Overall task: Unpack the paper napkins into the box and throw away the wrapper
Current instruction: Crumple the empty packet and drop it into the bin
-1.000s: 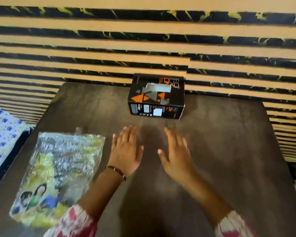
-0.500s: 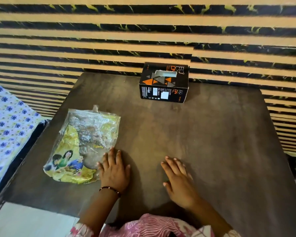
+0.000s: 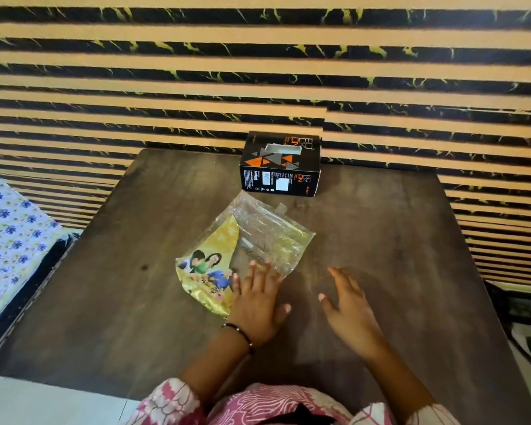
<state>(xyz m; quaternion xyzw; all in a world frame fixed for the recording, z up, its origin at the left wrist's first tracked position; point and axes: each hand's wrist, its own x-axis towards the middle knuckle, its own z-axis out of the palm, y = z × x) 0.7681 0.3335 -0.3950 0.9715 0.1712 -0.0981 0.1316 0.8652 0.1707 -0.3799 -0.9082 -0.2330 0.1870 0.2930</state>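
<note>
Crinkled clear-and-yellow plastic, the napkin pack (image 3: pixel 246 253), now lies mid-table just in front of the box (image 3: pixel 280 164), no longer off at the left edge, so opening it can begin. The left hand (image 3: pixel 258 299) rests flat on the pack's near corner, fingers spread, clasping nothing. The right hand (image 3: pixel 348 305) lies open on the table (image 3: pixel 380 240) beside it, empty.

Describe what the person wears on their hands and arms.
Both hands are bare, with no gloves or rings visible. The left hand has a thin dark beaded bracelet at the wrist. The right hand has a bare wrist. Both sleeves are pink with a white pattern, ending near the elbows.
</note>
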